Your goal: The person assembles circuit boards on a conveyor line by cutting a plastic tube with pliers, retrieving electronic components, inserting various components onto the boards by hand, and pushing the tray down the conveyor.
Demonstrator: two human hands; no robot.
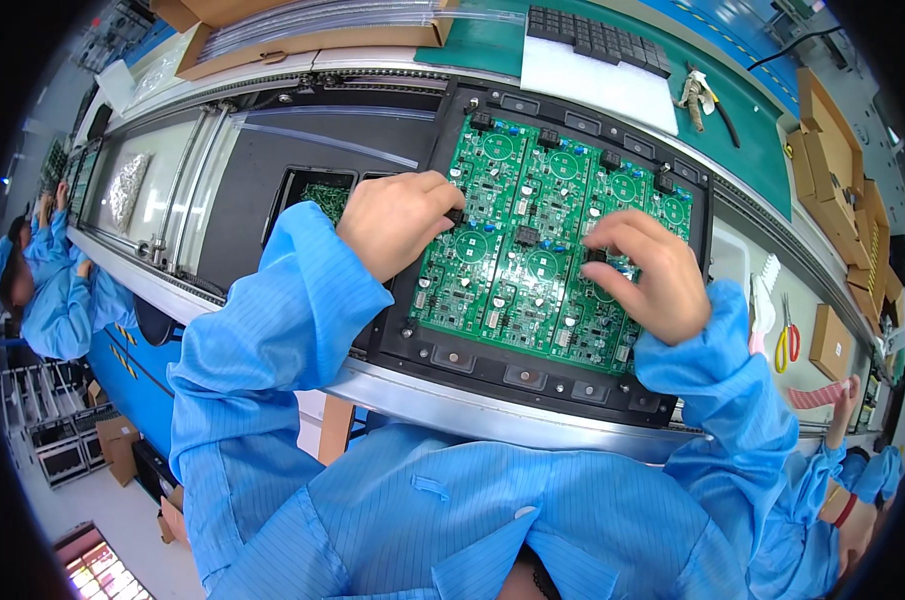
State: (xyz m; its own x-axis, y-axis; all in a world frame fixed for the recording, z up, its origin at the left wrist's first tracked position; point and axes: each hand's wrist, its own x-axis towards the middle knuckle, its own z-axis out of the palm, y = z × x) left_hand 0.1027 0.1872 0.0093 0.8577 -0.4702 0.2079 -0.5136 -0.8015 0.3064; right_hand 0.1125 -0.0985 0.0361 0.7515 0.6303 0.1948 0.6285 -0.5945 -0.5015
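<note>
Your right hand pinches a black part over the green board, mid-frame. Your left hand curls at the board's left edge; I cannot tell whether it grips anything. A slanted pinch could leave the part crooked, and your right cuff, low beside the board's lower right, might snag components.

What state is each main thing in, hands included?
Green circuit panel: lying in the black frame, components fitted
Left hand: fingers bent at the panel's left side, grip unclear
Right hand: thumb and finger closed on a black component
Black bin: open, holding green parts
Long cardboard box: open, holding clear tubes
Scissors: lying down, blades' opening unclear
</note>
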